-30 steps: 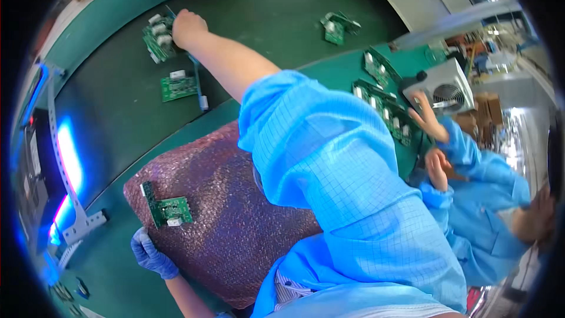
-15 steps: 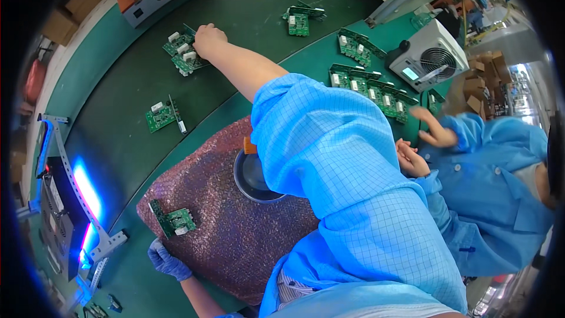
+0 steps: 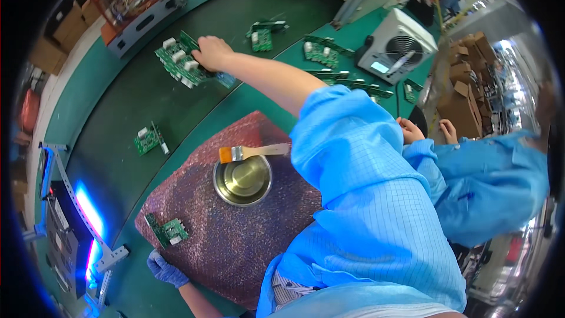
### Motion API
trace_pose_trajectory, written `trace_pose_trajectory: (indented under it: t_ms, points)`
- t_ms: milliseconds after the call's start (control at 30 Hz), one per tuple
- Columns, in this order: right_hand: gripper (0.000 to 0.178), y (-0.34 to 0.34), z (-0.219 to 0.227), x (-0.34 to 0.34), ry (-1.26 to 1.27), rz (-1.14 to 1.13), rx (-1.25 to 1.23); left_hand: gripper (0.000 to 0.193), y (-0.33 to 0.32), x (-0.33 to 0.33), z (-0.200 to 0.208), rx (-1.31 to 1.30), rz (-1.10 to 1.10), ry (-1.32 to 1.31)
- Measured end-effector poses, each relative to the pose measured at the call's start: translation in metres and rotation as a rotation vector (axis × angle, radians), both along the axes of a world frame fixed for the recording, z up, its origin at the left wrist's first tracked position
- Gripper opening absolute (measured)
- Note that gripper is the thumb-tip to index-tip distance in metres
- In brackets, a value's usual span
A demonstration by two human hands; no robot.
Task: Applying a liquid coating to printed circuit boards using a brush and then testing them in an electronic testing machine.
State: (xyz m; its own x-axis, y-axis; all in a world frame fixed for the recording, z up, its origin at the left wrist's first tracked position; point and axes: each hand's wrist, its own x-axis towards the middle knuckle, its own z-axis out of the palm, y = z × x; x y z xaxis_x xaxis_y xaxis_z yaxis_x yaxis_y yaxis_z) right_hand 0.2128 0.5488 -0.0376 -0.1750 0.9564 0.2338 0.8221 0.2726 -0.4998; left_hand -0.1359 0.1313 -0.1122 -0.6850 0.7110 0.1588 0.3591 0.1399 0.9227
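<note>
My bare right hand (image 3: 213, 54) reaches to the far left and grips a cluster of green circuit boards (image 3: 176, 66) by its right side, its fingertips partly hidden behind them. Low on the left lies my gloved left hand (image 3: 167, 270), fingers curled at the edge of a reddish bubble-wrap mat (image 3: 229, 253); whether anything is in them is hidden. Just above it on the mat sits one circuit board (image 3: 170, 232) with an upright board joined to it. A flat brush (image 3: 253, 152) with orange bristles and a wooden handle rests across a round metal bowl (image 3: 242, 184).
Single circuit boards lie at left (image 3: 147, 140) and far middle (image 3: 262, 38); more (image 3: 321, 52) stand near a grey fan unit (image 3: 395, 47). A lit frame (image 3: 88, 206) stands at left. A co-worker's hands (image 3: 409, 131) and blue sleeves are at right.
The view has shifted, and my right hand has drawn the boards rightward over the bench. The brush and bowl, earlier mostly behind my sleeve, now show. My left hand stays by the mat.
</note>
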Motion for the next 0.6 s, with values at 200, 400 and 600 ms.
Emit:
trace_pose_trajectory:
  t_ms: [200, 400, 600]
  points:
    - [0.035, -0.097, 0.033, 0.114, 0.099, 0.008, 0.012, 0.014, 0.003, 0.004, 0.007, -0.049, 0.034, -0.018]
    - [0.034, -0.227, 0.039, 0.228, 0.136, -0.087, 0.028, 0.013, 0.001, -0.015, -0.009, 0.029, 0.003, -0.122]
    - [0.033, -0.318, 0.014, 0.299, 0.017, -0.169, -0.047, 0.026, -0.009, -0.037, 0.016, 0.142, 0.133, -0.521]
